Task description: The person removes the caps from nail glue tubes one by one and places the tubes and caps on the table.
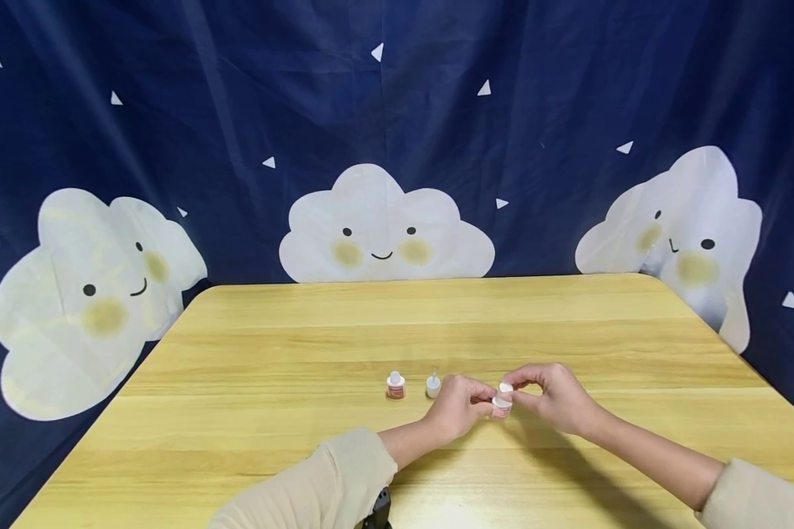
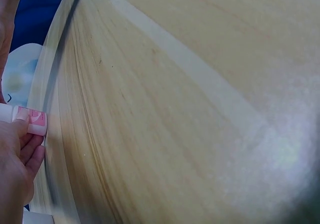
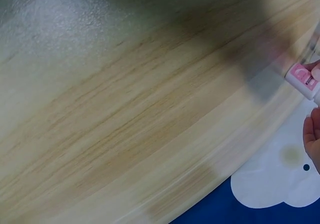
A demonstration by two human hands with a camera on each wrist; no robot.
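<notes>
Over the table's right-middle part, my left hand (image 1: 458,408) pinches a small white bottle with a pink label (image 1: 501,412) between thumb and fingers. The bottle's label (image 2: 36,119) faces the left wrist camera past the thumb. From the other side my right hand (image 1: 559,398) pinches the white cap (image 1: 506,388) at the bottle's top, thumb and fingers on its sides. Left of the hands stands a second small bottle (image 1: 395,388), with a reddish label and a pale top. Between it and my left hand, a white cap (image 1: 433,386) has a thin stem pointing up.
The light wood table (image 1: 251,411) runs back to a dark blue curtain (image 1: 397,95) printed with smiling clouds and small white triangles. A black device (image 1: 377,508) sits at my left sleeve.
</notes>
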